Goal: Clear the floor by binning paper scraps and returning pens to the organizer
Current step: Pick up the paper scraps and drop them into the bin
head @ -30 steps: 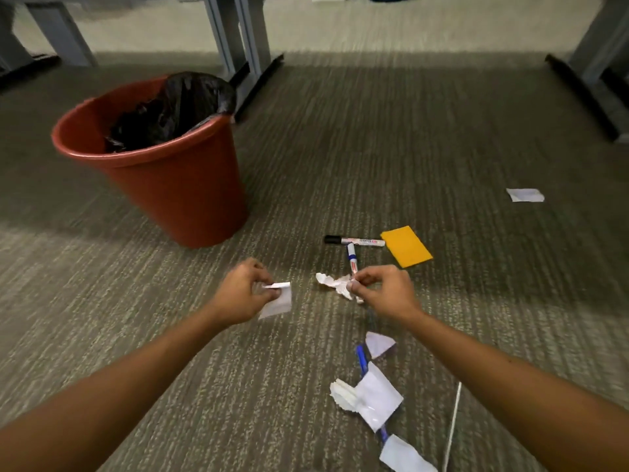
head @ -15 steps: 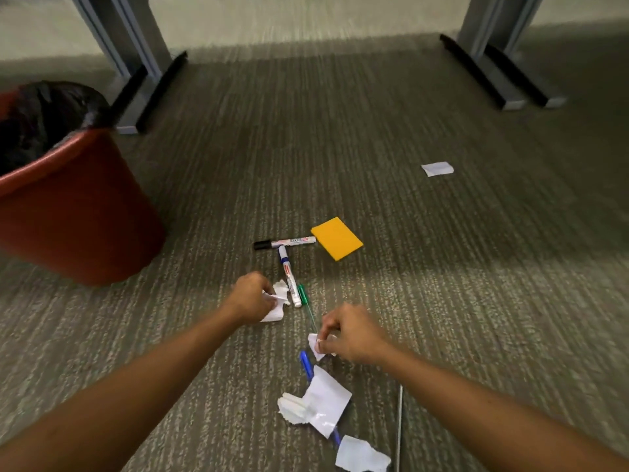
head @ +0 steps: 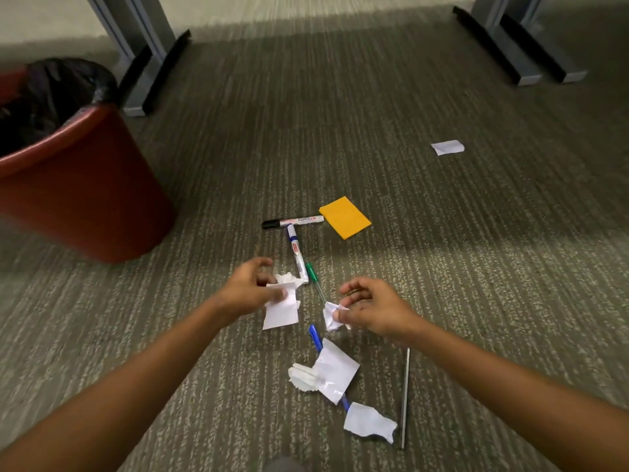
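My left hand [head: 250, 291] pinches a flat white paper scrap [head: 281, 310] above the carpet, with a crumpled scrap [head: 287, 278] just behind its fingers. My right hand [head: 371, 308] grips a small crumpled white scrap [head: 332, 315]. Between the hands lies a green pen [head: 313, 275]. Beyond it lie a blue-capped marker [head: 296, 253] and a black-capped marker [head: 292, 222]. Nearer me a blue pen [head: 315, 338] runs under a folded scrap [head: 335, 369], beside a crumpled scrap [head: 301, 376] and a torn scrap [head: 369, 422]. The red bin [head: 88, 185] with a black liner stands at the left.
An orange sticky pad [head: 344, 217] lies by the markers. Another white scrap [head: 447, 147] lies far right. A thin grey rod [head: 405, 396] lies on the carpet under my right forearm. Grey desk legs [head: 149, 63] [head: 520, 46] stand at the back left and back right.
The view swung right, so the bin slid to the left edge. My right hand left the markers, came nearer and picked up the small crumpled scrap. My left hand kept its flat scrap.
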`<state>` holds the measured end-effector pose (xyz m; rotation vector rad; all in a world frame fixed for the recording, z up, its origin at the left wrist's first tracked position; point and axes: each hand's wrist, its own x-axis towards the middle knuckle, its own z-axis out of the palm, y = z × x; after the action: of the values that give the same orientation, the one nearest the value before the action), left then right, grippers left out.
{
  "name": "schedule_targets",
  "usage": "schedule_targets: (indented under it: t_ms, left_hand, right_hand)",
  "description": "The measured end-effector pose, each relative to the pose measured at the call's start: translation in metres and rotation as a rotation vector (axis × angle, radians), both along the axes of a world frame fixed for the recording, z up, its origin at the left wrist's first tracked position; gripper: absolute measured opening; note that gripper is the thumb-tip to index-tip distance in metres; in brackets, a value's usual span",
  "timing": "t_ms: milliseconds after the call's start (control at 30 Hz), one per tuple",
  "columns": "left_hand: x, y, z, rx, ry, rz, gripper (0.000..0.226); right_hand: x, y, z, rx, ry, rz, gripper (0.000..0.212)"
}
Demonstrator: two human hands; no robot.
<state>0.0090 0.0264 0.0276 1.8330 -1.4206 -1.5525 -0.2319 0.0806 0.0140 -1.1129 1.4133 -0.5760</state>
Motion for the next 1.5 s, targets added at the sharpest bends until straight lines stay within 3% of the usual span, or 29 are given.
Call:
schedule_targets:
  t_ms: [133,233,367,533,700,867,1067,1300,1500]
  left_hand:
    - [0.014,0.038,0.000,0.116,-0.012,-0.315,0.055]
    - [0.007,0.062,-0.007,0.056,-0.099,-0.526,0.054]
    - [-0.002,0.076,-0.014,-0.118,-0.319,-0.755,0.048]
    - [-0.004,0.088,-0.026,-0.260,-0.448,-0.889,0.046]
    - [-0.009,0.099,-0.036,-0.341,-0.509,-0.859,0.020]
    - [-0.001,0.097,-0.032,-0.330,-0.449,-0.784,0.008]
    - [-0.002,0.094,-0.006,-0.276,-0.284,-0.659,0.009]
    - [-0.059,0.117,0.002,-0.407,-0.286,-0.935,0.020]
    - [-0.085,0.129,-0.021,-0.571,-0.427,-1.205,0.015]
  right_hand:
    - [-0.003,0.014,-0.003,0.192,0.158,0.282,0.042]
    - [0.006,0.023,-0.008,0.079,0.420,0.440,0.050]
    - [0.021,0.030,-0.006,-0.099,0.600,0.488,0.049]
    - [0.032,0.036,-0.009,-0.195,0.725,0.544,0.042]
    - [0.038,0.040,-0.012,-0.211,0.768,0.610,0.041]
    - [0.034,0.037,-0.013,-0.144,0.703,0.653,0.019]
    - [-0.004,0.002,0.011,0.191,0.401,0.607,0.013]
    - [-0.079,-0.041,0.027,0.387,0.232,0.261,0.018]
    - [-0.112,-0.057,0.026,0.382,0.039,-0.058,0.025]
